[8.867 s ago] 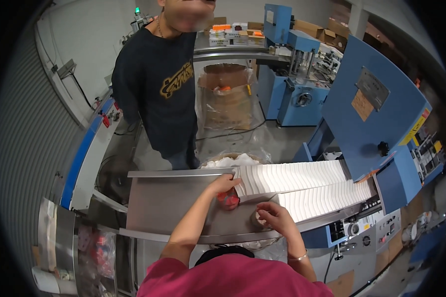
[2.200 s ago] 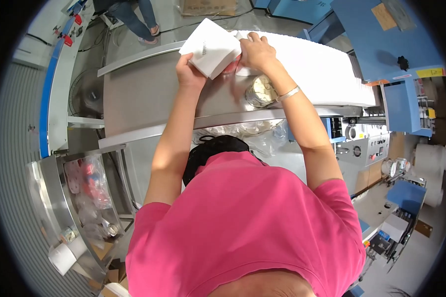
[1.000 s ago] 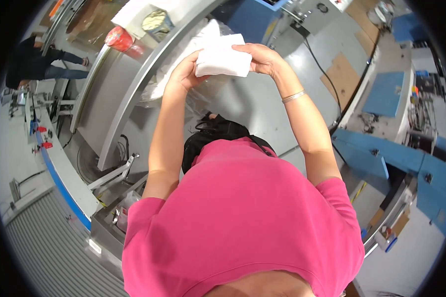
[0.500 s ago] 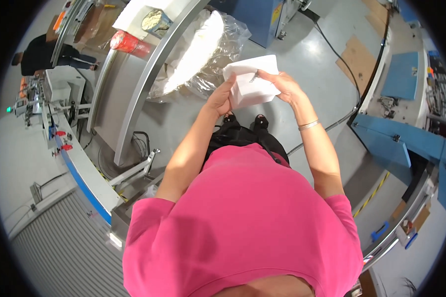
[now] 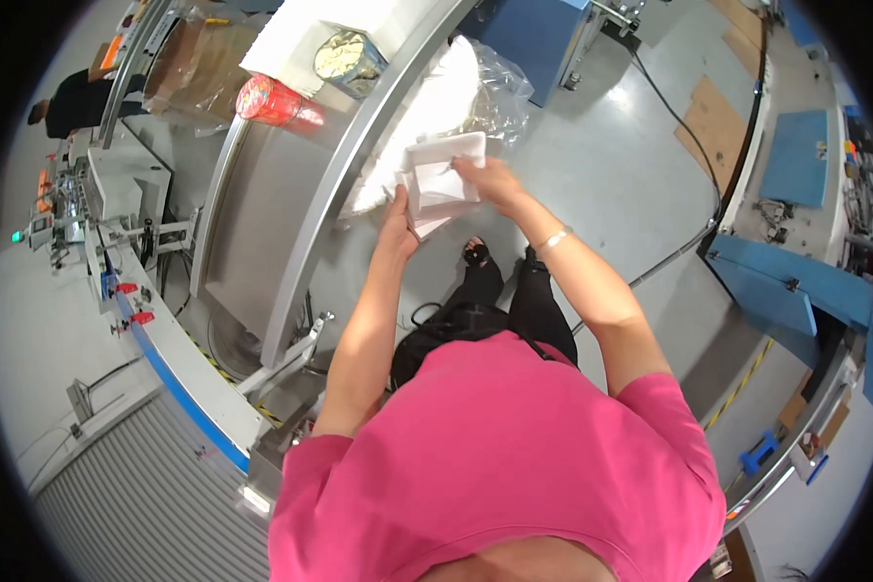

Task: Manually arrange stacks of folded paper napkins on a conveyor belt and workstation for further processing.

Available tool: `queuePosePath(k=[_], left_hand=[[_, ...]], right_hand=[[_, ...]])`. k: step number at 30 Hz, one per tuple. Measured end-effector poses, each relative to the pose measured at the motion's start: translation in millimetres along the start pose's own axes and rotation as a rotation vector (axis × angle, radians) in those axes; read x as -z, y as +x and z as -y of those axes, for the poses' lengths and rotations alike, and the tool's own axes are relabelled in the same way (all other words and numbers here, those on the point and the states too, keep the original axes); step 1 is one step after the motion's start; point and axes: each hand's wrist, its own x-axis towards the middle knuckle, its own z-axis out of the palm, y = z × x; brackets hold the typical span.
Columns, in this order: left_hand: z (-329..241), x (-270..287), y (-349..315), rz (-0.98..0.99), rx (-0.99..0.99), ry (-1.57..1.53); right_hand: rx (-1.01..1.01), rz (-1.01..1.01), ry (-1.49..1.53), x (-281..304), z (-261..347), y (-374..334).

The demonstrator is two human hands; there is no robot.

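Observation:
Between my two hands is a small white carton, its inside facing up and its walls standing around a flat bottom. My left hand grips its near left wall, thumb along the edge. My right hand holds the right side, with the thumb reaching over the rim toward the inside. Just beyond the carton, a clear plastic bag with white material spilling into view lies beside the bench. Fingers under the carton are hidden.
On the metal-edged bench at left stand a red round container and a tub of pale pieces. A blue cabinet is ahead. A black cable crosses the floor at right. Another person is at far left.
The carton has moved left, toward the bench, and has been turned so its inside shows. Both hands went with it, and my body has shifted slightly right in view.

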Motion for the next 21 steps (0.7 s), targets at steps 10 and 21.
queuePosePath(k=[10,21], left_hand=[[-37.1,60.1,104.3,-0.664,-0.408,0.534],[-22.3,-23.8,201.5,-0.721,-0.143,1.245]], right_hand=[[0.442,-0.524,-0.675,-23.3,-10.3,140.0],[0.623,-0.367,-0.405,1.0,-34.3,53.4]])
